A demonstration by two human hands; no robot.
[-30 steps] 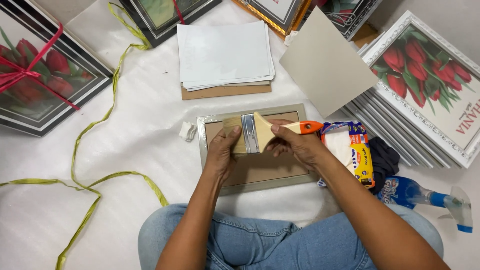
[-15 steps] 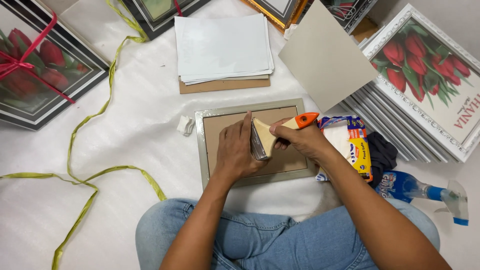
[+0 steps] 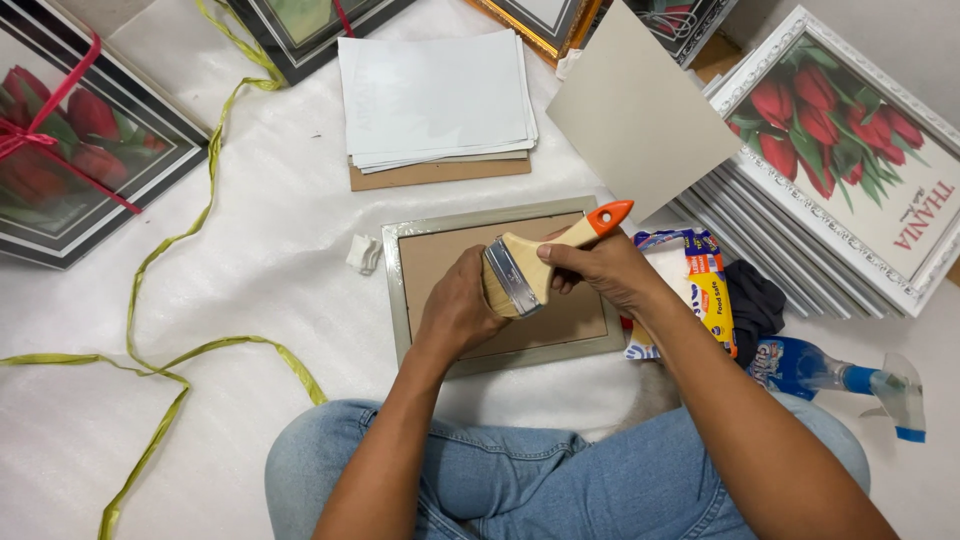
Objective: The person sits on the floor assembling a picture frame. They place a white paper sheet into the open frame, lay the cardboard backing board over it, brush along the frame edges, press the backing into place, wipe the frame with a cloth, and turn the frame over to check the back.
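Note:
A silver picture frame (image 3: 400, 300) lies face down in front of my knees, its brown backing board (image 3: 440, 255) showing. My right hand (image 3: 600, 270) grips a wide paintbrush (image 3: 530, 268) with a wooden handle and an orange tip, its metal ferrule and bristles pointing down and left over the backing. My left hand (image 3: 462, 310) rests on the backing and touches the brush's bristles with its fingers.
A stack of white sheets on brown board (image 3: 435, 100) lies behind the frame, a grey card (image 3: 640, 115) leans at the right. Framed tulip pictures (image 3: 850, 140) are stacked right, another with a red ribbon (image 3: 70, 150) left. Blue spray bottle (image 3: 830, 375), dark cloth (image 3: 755, 300), green ribbon (image 3: 190, 250), small white scrap (image 3: 362, 253).
The brush has tilted and swung left and down across the backing. My left hand has shifted from the frame's upper left to the bristles.

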